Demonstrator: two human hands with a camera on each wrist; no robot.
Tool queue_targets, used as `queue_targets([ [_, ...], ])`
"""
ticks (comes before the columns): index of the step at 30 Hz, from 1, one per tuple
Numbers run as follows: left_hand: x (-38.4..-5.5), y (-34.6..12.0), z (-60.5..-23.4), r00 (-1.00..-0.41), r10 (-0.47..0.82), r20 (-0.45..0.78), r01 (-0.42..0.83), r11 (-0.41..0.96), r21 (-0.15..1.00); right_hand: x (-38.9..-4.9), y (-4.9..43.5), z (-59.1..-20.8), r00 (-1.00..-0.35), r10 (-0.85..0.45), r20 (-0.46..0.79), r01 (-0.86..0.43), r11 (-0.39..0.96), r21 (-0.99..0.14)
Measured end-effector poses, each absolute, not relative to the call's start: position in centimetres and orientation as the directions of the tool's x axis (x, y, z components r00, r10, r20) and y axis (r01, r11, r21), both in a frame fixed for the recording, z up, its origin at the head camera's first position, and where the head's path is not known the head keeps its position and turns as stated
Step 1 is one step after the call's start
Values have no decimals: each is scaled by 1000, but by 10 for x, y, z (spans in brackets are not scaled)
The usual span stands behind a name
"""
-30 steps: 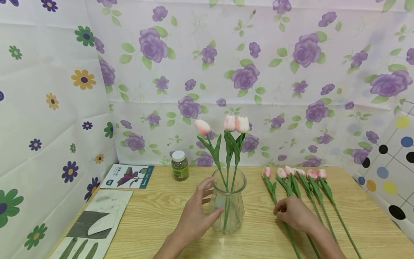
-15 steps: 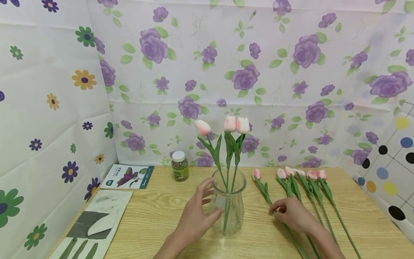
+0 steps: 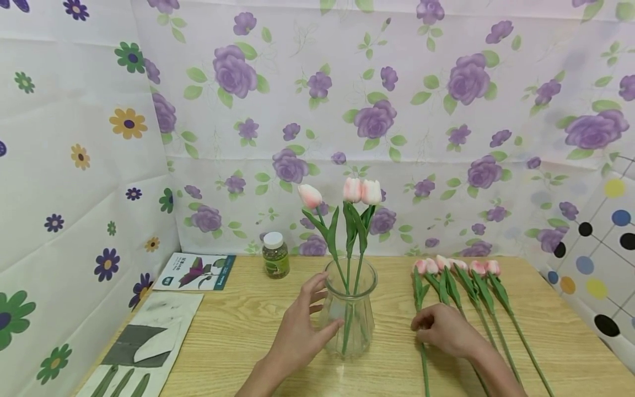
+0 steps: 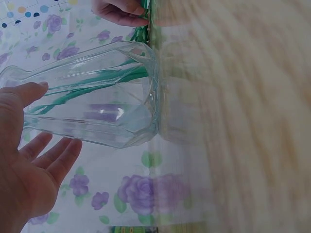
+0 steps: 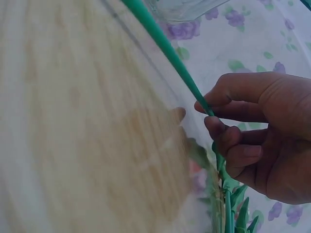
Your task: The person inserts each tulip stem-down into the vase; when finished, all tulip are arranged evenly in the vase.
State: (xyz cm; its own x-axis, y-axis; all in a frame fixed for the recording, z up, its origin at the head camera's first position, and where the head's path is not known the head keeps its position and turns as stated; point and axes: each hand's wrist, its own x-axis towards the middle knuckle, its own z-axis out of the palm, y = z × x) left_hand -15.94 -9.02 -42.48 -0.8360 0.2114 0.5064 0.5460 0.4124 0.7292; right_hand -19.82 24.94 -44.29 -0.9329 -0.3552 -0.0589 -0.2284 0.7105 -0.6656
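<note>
A clear glass vase (image 3: 364,322) stands upright on the table, with three pink-and-white tulips (image 3: 353,189) leaning in it. My left hand (image 3: 300,333) holds the vase from its left side, thumb toward the front and fingers round the back; the left wrist view shows its thumb (image 4: 34,92) overlapping the glass. To the right of the vase, my right hand (image 3: 446,331) pinches the green stem of a single tulip (image 3: 418,295) between thumb and fingertips. That stem (image 5: 170,51) runs between the fingertips in the right wrist view, and its bloom points to the back of the table.
Several more tulips (image 3: 478,270) lie side by side at the right, stems toward the front. A lidded jar (image 3: 275,256) stands behind the vase to the left. A printed card (image 3: 195,271) and a white and grey cloth item (image 3: 144,336) lie along the left edge.
The pinched tulip's bloom swung left, then back right to beside the other tulips, its stem now more upright in view. My right hand shifted slightly left. The left hand and vase stayed put.
</note>
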Motion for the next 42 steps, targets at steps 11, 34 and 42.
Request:
queue_targets([
  [11, -160, -91, -425, -837, 220, 501, 545, 416, 728, -199, 244, -440, -959, -276, -59, -147, 667, -731],
  [34, -160, -91, -426, -833, 225, 505, 551, 411, 726, -198, 234, -433, -984, -181, 4, -93, 486, -869],
  [42, -160, -91, -426, -832, 219, 509, 552, 417, 722, -194, 231, -427, -989, -129, 68, -119, 452, -884],
])
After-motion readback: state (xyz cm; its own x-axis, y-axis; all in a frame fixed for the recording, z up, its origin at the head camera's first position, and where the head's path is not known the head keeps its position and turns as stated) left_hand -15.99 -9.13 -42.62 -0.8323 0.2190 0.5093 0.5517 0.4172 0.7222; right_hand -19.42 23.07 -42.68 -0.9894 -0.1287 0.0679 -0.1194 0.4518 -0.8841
